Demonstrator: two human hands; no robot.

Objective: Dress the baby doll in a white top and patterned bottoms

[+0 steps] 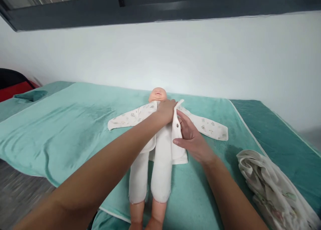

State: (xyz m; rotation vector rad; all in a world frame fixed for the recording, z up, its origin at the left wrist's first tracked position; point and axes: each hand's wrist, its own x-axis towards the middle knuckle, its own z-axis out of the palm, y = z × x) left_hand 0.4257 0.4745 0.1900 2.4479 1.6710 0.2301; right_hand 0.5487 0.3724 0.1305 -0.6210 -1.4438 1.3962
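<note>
A baby doll (157,93) lies on its back, with its head toward the wall and its feet toward me. White leggings (162,176) cover its legs down to the shins. A white printed baby shirt (213,127) is spread around the doll, both sleeves stretched outward. Across the doll's chest, my left hand (167,111) is closed at the upper edge of the shirt's right front flap; its fingertips are partly hidden. My right hand (192,136) grips the same raised flap, thumb nearer me and fingers farther up. A small dark snap shows on that flap.
A crumpled white printed cloth (271,190) lies at the lower right. Underneath is a turquoise blanket (75,129) with a drooping left edge. Behind it rise a white wall (160,56) and a dark window frame (200,6). A red and black object (15,86) is far left.
</note>
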